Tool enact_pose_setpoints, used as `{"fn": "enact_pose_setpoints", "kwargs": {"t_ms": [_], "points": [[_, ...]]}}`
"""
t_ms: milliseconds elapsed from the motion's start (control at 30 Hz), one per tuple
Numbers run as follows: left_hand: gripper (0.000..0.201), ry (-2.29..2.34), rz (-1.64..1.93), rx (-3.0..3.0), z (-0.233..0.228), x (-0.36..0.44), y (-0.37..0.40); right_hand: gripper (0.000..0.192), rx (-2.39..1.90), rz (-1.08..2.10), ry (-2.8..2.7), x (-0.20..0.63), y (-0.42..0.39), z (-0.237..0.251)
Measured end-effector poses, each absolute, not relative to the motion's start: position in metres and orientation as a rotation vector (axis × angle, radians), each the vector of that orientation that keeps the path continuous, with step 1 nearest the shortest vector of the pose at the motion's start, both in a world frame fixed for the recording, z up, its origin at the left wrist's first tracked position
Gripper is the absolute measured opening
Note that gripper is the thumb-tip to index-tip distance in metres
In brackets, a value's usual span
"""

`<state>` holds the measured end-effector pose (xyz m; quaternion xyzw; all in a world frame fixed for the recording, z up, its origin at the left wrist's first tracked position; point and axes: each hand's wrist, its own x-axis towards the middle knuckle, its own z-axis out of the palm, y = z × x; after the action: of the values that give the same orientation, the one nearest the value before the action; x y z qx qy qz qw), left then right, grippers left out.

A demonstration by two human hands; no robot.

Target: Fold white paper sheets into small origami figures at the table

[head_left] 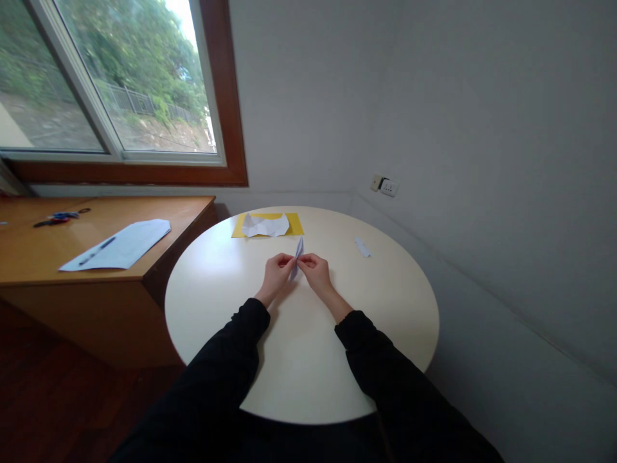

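Left hand (276, 271) and right hand (314, 268) both pinch a small folded white paper (298, 251), held upright just above the round table (216, 302). Fold detail appears too small to judge. A crumpled white sheet (265, 225) lies on yellow paper (295, 225) beyond.

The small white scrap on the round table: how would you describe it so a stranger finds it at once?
On the round table, look right of both hands. The small white scrap lies alone near the far right edge; unlike the crumpled paper, it has no yellow sheet beneath.
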<state>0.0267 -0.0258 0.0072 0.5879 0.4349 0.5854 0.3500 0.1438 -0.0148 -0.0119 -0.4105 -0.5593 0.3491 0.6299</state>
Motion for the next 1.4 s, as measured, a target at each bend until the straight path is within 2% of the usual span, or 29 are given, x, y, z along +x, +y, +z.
{"fn": "enact_pose_setpoints", "kwargs": {"t_ms": [333, 1400], "points": [[0.018, 1.1, 1.501, 1.568, 0.0098, 0.0262, -0.0269, 0.024, -0.97, 0.79, -1.263, 0.1442, -0.0192, -0.0073], [0.009, 1.077, 1.448, 1.185, 0.0144, 0.0265, -0.0284, 0.018, -0.931, 0.834, -1.226, 0.1424, -0.0175, -0.0093]]}}
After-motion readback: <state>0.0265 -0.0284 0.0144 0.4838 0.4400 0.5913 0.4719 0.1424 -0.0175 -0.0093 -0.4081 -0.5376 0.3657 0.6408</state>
